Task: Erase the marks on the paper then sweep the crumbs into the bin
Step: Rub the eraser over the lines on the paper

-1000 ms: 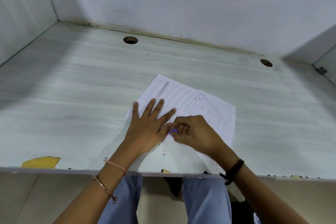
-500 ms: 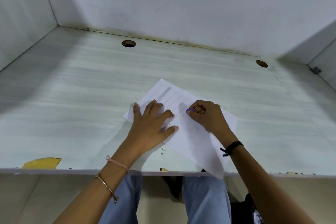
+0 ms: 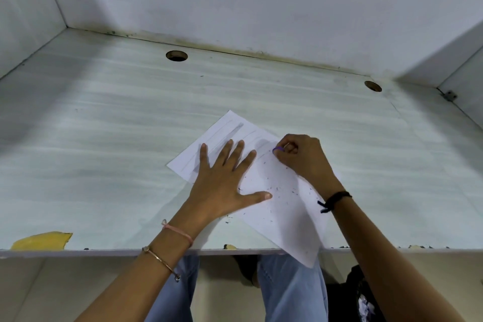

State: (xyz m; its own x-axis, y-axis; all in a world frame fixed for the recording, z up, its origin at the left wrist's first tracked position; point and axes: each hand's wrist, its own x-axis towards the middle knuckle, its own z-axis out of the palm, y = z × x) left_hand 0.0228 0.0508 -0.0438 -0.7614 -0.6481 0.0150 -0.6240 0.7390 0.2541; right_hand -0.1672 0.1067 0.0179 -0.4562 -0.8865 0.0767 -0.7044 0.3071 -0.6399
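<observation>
Our paper overhangs the desk edge, its near half erased and strewn with crumbs. Our left hand presses it flat, fingers spread; our right hand pinches a purple eraser. Farther, pencil lines await erasing; nothing swept yet.

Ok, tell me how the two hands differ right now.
The left hand lies flat with fingers spread, pressing the paper; the right hand is curled, pinching a purple eraser.
The left hand holds nothing; the right hand holds the tool.
The left wrist wears a pink band and a bangle; the right wrist wears a black band.
Both hands are on the paper.
</observation>
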